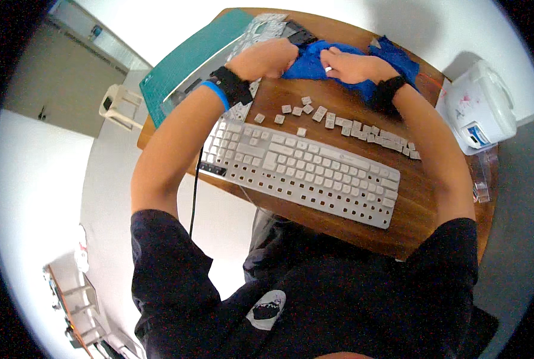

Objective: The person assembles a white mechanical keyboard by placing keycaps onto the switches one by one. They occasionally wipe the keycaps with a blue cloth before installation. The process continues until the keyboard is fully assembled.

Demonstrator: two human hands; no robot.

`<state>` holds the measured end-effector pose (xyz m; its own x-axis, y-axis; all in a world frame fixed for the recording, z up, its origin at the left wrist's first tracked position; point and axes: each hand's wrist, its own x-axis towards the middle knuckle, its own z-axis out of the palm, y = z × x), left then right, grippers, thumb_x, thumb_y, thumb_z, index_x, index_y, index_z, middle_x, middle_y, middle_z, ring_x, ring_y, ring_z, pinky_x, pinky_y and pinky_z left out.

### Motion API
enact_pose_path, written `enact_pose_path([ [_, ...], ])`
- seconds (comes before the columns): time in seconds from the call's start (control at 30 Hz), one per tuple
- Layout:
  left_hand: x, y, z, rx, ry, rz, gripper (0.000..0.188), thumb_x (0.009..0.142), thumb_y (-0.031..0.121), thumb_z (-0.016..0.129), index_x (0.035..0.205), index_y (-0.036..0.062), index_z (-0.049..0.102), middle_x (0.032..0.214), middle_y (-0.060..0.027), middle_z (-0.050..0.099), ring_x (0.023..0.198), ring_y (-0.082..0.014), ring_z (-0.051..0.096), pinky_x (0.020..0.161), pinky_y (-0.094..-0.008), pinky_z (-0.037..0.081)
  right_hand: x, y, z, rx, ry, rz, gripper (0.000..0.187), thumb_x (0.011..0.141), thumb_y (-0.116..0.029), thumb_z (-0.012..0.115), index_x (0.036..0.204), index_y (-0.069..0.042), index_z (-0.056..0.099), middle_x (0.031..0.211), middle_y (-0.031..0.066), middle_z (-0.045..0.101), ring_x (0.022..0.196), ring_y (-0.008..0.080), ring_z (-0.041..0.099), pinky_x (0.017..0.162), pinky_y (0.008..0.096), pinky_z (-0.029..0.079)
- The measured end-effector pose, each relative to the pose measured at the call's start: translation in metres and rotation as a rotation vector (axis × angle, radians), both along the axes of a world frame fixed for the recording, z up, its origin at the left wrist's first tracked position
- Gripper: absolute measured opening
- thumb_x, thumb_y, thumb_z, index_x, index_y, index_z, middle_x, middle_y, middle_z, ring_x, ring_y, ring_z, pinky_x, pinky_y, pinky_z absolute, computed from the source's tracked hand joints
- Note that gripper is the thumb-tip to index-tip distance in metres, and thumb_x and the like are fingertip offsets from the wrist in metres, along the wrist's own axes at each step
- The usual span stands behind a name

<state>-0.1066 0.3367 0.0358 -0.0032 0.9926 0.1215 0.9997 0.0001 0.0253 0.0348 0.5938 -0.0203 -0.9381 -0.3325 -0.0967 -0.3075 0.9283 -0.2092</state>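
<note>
On the brown worktop [428, 194], beyond the white keyboard [315, 170], a bunched blue cloth [310, 66] runs from the left hand [264, 58], curled closed on its end, to beneath the right hand [358, 67], pinching it. Loose keycaps [330, 124] lie between cloth and keyboard.

Seemingly a small workroom, given the wooden table [415, 194], cutting mat [189, 60] and loose keycaps [319, 113]

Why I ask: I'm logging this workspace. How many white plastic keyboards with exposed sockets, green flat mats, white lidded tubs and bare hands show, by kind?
White plastic keyboard with exposed sockets: 1
Green flat mat: 1
White lidded tub: 1
Bare left hand and bare right hand: 2
Total: 5
</note>
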Motion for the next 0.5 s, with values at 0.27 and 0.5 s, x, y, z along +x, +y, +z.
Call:
enact_pose_path([
  [0.27,0.030,-0.078,0.039,-0.017,-0.245,0.041,0.069,0.092,0.020,0.085,0.149,0.0093,0.048,0.109,-0.0250,0.078,0.111,-0.0324,0.078,0.084,-0.0474,0.059,0.006,-0.004,0.003,-0.023,0.064,0.054,0.014,0.110,-0.010,0.058,0.112,-0.003,0.046,0.108,0.0158,0.050,0.103,0.0352,0.052,0.096,0.0465,0.045],
  [0.5,0.077,-0.205,0.049,-0.014,-0.497,0.141,0.027,0.097,0.005,0.073,0.123,0.0041,0.077,0.112,-0.0135,0.078,0.104,-0.0353,0.075,0.093,-0.0407,0.059,0.008,0.002,-0.005,0.068,0.086,-0.003,0.015,0.112,-0.013,0.052,0.114,-0.001,0.045,0.111,0.0234,0.050,0.105,0.0452,0.053,0.096,0.0531,0.045],
])
